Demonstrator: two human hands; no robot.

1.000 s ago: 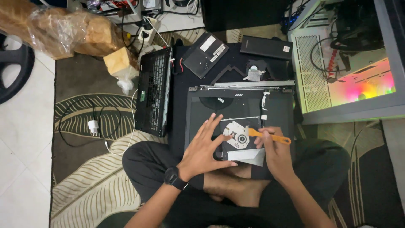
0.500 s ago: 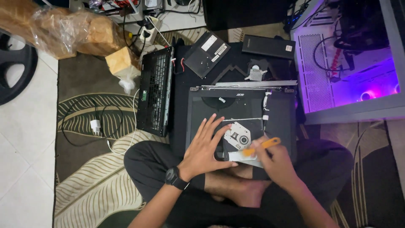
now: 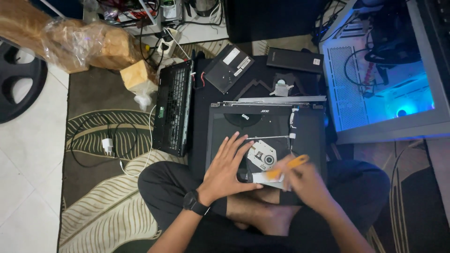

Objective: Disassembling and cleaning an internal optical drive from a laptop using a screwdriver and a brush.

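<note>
A dark laptop base (image 3: pixel 267 122) lies open on my lap, its optical disc drive (image 3: pixel 263 157) pulled out toward me. My left hand (image 3: pixel 229 168), with a black watch on the wrist, rests flat with fingers spread on the base and the drive's near edge. My right hand (image 3: pixel 302 182) is blurred and grips an orange-handled tool (image 3: pixel 288 167), whose tip lies over the drive's silver front edge.
A detached black keyboard panel (image 3: pixel 172 107) lies left of the base. A small black cover (image 3: pixel 228 68), a black box (image 3: pixel 295 60) and a small fan part (image 3: pixel 281 87) sit beyond it. A lit blue computer case (image 3: pixel 379 84) stands right. A white charger (image 3: pixel 108 145) with cable lies on the leaf-patterned rug.
My right hand and the orange tool slid down and toward me across the drive. The computer case light went from multicoloured to purple to blue. My left hand stayed put.
</note>
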